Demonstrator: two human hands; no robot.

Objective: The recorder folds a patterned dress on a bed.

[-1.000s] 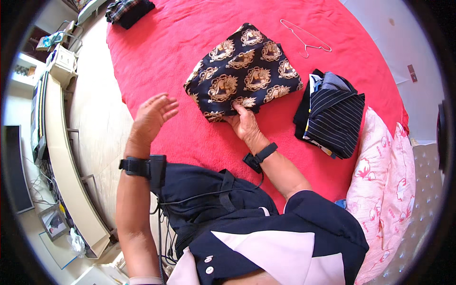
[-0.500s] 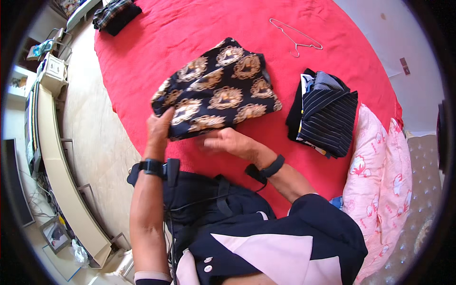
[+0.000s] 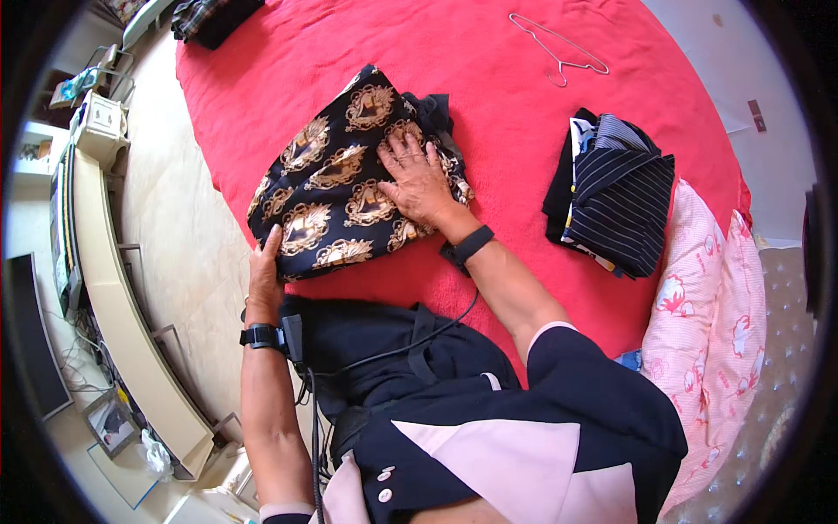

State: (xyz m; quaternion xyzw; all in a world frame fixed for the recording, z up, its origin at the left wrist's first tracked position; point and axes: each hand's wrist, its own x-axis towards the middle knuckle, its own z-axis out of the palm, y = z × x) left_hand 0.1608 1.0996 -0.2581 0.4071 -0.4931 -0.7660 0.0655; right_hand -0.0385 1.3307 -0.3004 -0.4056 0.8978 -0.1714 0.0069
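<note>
A folded black garment with a gold ornamental print lies on the red bedcover in front of me. Its near left corner is in my left hand, thumb on top and the other fingers hidden beneath the cloth. My right hand rests flat on the right part of the print, fingers spread. Plain dark cloth shows from under the garment's far right edge. To the right sits a stack of folded clothes, a dark pinstriped piece on top.
A wire hanger lies at the far right of the bed. Pink patterned pillows are at the right edge. Another folded clothes pile is at the far left. A long, low cabinet runs along the left, beyond the floor.
The garment has shifted left and slightly nearer. My right hand has moved from its near edge onto its top and opened flat. My left hand has moved left and nearer with its corner.
</note>
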